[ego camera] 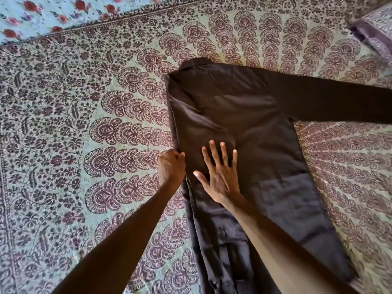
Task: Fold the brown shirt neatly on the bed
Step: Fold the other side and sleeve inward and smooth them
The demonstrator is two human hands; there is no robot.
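— Hands, on your feed?
— I see the left hand (171,164) pinching the folded left edge of the brown shirt (244,107), fingers curled; the right hand (220,175) lies spread flat on the cloth just beside it.
— And beyond them?
— The shirt, partly hidden under the right forearm (275,240), lies lengthwise on the paisley bedspread (84,128), one sleeve (339,98) stretched right. Farthest off, a rose-print sheet (42,13) at left, a pillow (373,32) at right.
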